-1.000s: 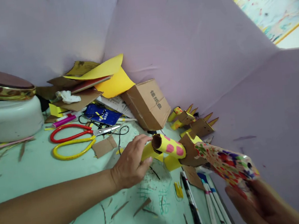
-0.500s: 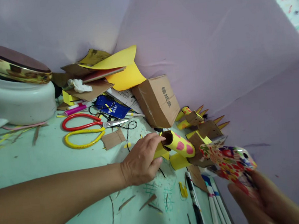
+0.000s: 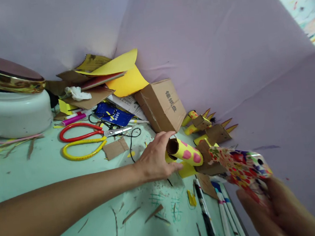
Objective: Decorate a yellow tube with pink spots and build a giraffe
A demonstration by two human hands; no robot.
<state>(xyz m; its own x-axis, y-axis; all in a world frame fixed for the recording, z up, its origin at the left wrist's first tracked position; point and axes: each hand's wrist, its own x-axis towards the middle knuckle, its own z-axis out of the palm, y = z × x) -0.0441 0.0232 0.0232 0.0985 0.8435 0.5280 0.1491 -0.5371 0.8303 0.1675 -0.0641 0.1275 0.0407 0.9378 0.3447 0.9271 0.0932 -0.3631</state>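
My left hand reaches in from the left, thumb and fingers closed around the near end of a cardboard tube covered in yellow with pink spots. Yellow pieces lie under the tube, partly hidden by the hand. Its far end meets a brown cardboard piece. In my right hand, at lower right, is a flower-patterned glue gun. The front of the glue gun points left, close to the brown piece; whether they touch is unclear.
Red-and-yellow-handled scissors, a cardboard box and yellow paper lie farther back. Spiky-topped cardboard figures stand by the wall. Several markers and cardboard scraps lie nearer. A white pot stands at left.
My left hand has shifted right and upward, its thumb and fingers now around the spotted tube's end. The right hand keeps the glue gun nearly in place. The view has turned slightly.
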